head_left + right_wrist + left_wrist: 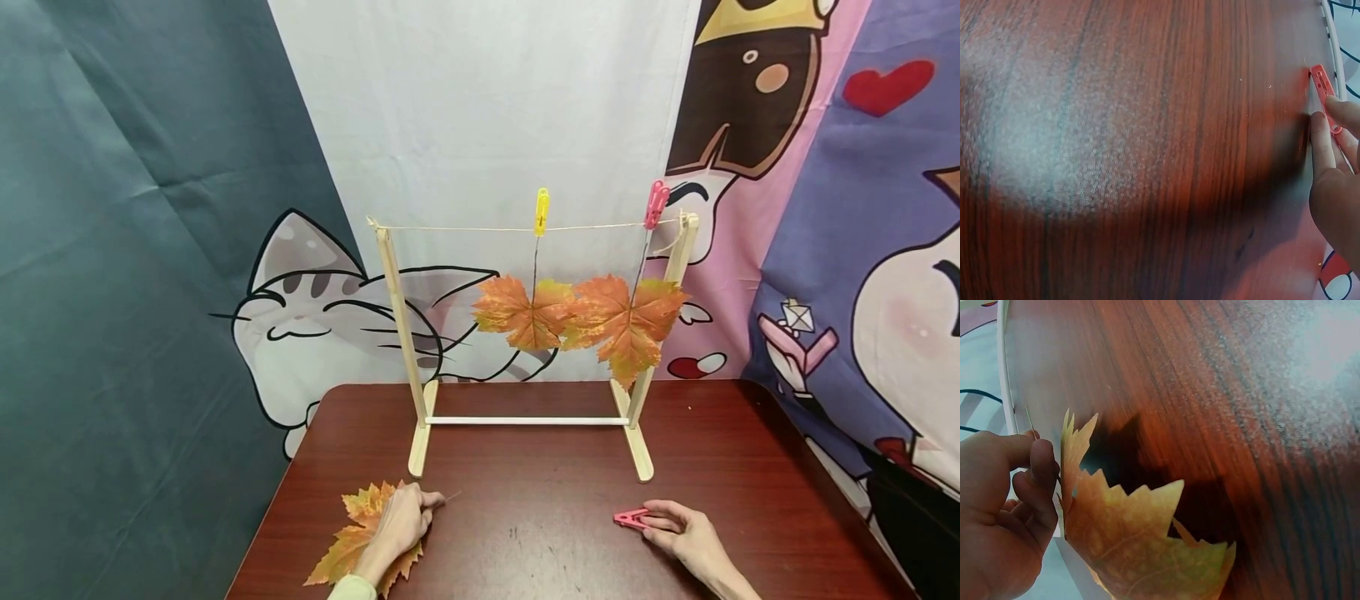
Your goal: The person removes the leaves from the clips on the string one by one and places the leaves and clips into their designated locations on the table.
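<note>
My left hand [402, 518] pinches the thin stem [1030, 420] of an orange-yellow artificial maple leaf [348, 546] at the table's front left. The leaf spreads beneath the hand, its jagged lobes [1147, 534] filling the lower part of the left wrist view. Over the front right of the table, my right hand [686, 537] holds a pink clothespin [632, 519] between thumb and fingers. The pin's tip points left in the head view, and the right wrist view shows the clothespin [1320, 84] at its right edge.
A wooden rack [403, 325] with a string [465, 228] stands at the back of the brown table [525, 475]. A yellow clothespin [542, 212] and a pink clothespin [656, 205] hold two hanging maple leaves [528, 315]. Printed cloths [495, 100] hang behind.
</note>
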Tool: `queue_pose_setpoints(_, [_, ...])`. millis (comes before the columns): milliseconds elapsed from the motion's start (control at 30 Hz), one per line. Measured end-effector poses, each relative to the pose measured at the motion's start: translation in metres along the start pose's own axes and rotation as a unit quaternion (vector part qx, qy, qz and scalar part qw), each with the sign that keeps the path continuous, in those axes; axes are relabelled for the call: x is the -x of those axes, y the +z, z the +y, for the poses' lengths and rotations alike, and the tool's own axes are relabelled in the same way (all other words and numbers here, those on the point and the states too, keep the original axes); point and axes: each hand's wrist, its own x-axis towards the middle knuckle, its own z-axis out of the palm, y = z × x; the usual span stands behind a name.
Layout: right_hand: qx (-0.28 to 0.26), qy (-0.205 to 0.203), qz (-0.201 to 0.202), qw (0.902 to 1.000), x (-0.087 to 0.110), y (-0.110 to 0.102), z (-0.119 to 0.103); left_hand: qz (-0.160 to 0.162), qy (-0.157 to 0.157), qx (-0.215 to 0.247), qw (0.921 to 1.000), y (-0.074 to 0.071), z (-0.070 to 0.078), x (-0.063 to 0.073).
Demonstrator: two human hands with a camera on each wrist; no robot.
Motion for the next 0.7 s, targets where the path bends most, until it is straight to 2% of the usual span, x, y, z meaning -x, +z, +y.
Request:
queue_pose_setpoints(233, [0.043,0.018,0.015,0.9988,-0.0001,0.0014,-0.0040,0.008,0.012,0.003,0.9999,0.0017,0.0004,0.0012])
queue_pose_setpoints(433, [0.092,0.024,0.030,0.9950,0.0006,0.0041,-0.0079,0.007,0.009,-0.003,0.9999,0.0034,0.0002,0.0028])
queue_pose_setpoints(600, [0.100,0.031,0.033,0.9939,0.0007,0.0041,-0.0075,0.008,0.021,-0.006,0.9997,0.0043,-0.0011,0.0035])
queue_pose_setpoints(700, [0.101,0.021,0.035,0.9941,0.0010,0.0040,-0.0057,0.007,0.026,-0.008,0.9996,0.0050,-0.0020,0.0032])
